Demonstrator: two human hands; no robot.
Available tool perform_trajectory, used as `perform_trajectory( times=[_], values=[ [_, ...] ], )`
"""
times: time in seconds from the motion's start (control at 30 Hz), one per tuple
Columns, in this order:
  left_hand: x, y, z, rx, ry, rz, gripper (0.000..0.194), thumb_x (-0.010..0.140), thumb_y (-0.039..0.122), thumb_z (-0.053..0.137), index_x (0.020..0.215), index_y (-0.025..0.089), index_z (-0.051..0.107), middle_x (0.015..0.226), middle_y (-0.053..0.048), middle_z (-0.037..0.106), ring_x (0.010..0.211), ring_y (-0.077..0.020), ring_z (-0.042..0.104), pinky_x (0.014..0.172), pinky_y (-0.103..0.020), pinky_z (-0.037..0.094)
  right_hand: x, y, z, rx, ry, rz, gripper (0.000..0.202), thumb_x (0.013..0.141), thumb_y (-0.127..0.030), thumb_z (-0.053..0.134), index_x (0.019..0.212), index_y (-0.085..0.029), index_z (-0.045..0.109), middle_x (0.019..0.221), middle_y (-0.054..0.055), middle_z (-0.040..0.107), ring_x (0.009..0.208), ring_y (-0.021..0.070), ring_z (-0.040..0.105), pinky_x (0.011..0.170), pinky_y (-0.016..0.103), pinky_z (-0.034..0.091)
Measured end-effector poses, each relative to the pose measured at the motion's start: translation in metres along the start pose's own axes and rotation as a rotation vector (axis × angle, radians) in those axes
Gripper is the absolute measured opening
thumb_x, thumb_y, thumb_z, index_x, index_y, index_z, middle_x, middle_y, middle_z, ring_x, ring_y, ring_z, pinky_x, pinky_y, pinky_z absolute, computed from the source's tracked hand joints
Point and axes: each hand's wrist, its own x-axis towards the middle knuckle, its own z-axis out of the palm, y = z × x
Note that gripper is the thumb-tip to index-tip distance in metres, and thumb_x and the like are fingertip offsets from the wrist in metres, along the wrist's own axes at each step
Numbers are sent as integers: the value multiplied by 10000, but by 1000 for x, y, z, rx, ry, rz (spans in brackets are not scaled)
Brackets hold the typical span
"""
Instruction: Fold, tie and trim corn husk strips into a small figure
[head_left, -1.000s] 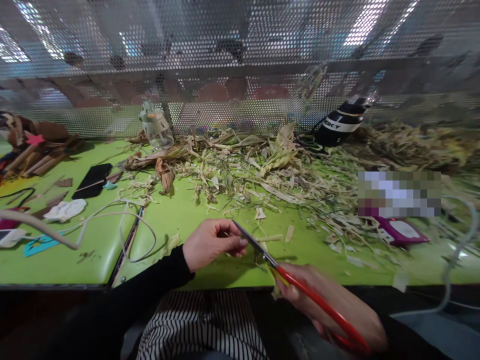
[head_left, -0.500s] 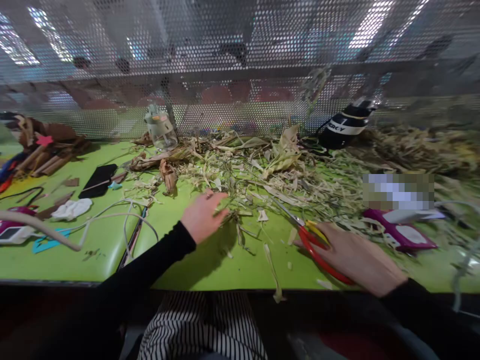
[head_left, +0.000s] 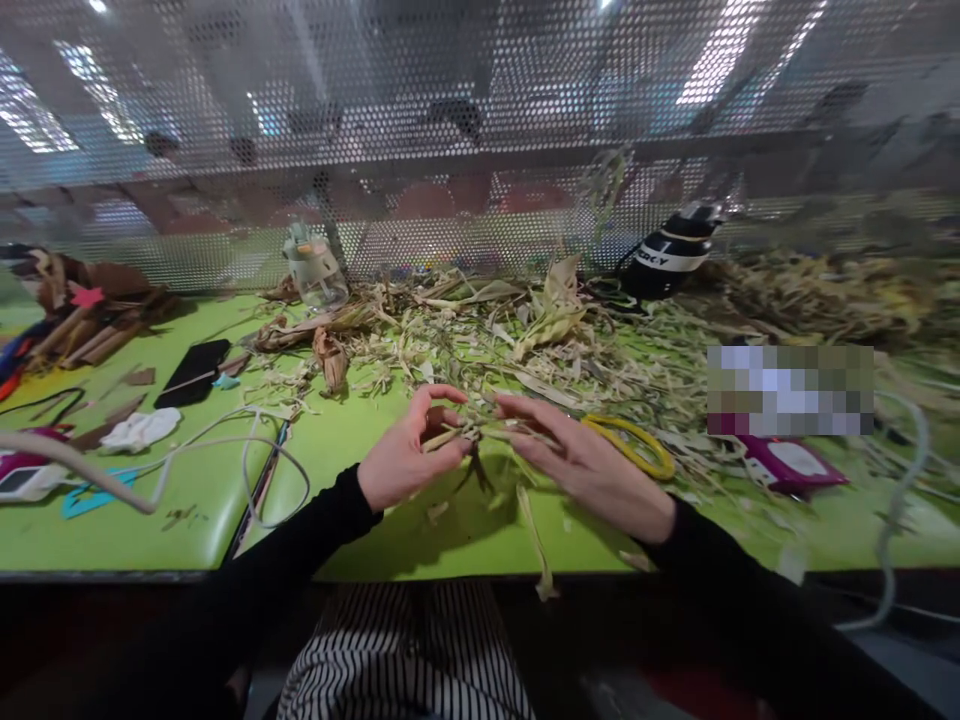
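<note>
My left hand [head_left: 411, 452] has its thumb and curled fingers around a small bundle of dried husk strips [head_left: 480, 472], held just over the green table [head_left: 352, 545]. From the other side my right hand [head_left: 592, 465] reaches to the same bundle; its fingers are stretched out and a little apart, near the strip ends. The scissors' yellow handle [head_left: 646, 448] shows behind my right hand, which hides most of the rest. Below the fingers a long pale husk strip [head_left: 534, 535] hangs over the table's front edge.
Husk scraps [head_left: 465, 330] cover the table's back and right. A clear bottle [head_left: 319, 270] and a dark bottle [head_left: 671, 255] stand by the perforated screen [head_left: 450, 130]. Leftward lie a phone [head_left: 193, 373], crumpled tissue [head_left: 141, 430] and cables [head_left: 255, 470]; rightward, a magenta device [head_left: 795, 463].
My right hand has let go of the scissors and moved left to the husk bundle. My left hand has closed from a spread pose onto the strips.
</note>
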Motion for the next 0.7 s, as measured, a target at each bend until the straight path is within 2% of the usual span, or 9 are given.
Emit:
perform_trajectory(
  times=[0.1,0.2,0.27,0.43,0.57,0.63,0.7],
  values=[
    [1,-6,-2,-262,40,-60,366,719,232,686,999,182,456,815,7,595,729,-85,564,720,-236,454,17,-10,18,156,26,18,366,876,-469,462,1076,-198,606,1082,70,658,905,200,630,757,314,503],
    [4,-14,-11,-345,90,-92,345,679,284,732,914,161,511,827,-7,618,746,-97,583,747,-265,468,30,-13,27,246,48,59,335,842,-481,516,910,-178,642,855,46,679,642,146,593,583,266,469],
    [5,-17,-19,-352,108,-108,330,682,297,731,906,154,535,831,-12,632,742,-99,590,747,-273,470,38,-15,30,302,51,79,331,814,-484,557,870,-169,645,737,21,647,555,116,529,521,244,425],
    [11,-19,-39,-317,185,-133,337,641,254,757,907,142,583,730,16,613,645,-73,552,644,-228,435,59,-14,39,523,33,140,315,794,-469,595,853,-161,628,694,7,620,563,93,508,544,225,421],
    [17,-25,-47,-481,234,-190,388,569,263,795,874,142,589,760,15,620,660,-76,560,679,-244,443,72,-8,53,643,54,153,273,805,-435,599,838,-164,615,686,-2,611,560,80,502,542,213,417],
    [19,-28,-49,-495,236,-212,359,565,285,793,819,136,587,761,12,618,653,-76,555,676,-247,441,76,-5,58,649,77,154,265,804,-426,605,902,-180,615,705,-7,617,564,83,509,538,214,418],
    [20,-30,-50,-411,229,-207,315,590,288,776,791,130,591,743,12,612,634,-71,537,661,-239,429,78,-4,60,574,100,143,289,789,-416,627,981,-200,607,756,-1,642,593,101,541,550,229,433]
  ],
)
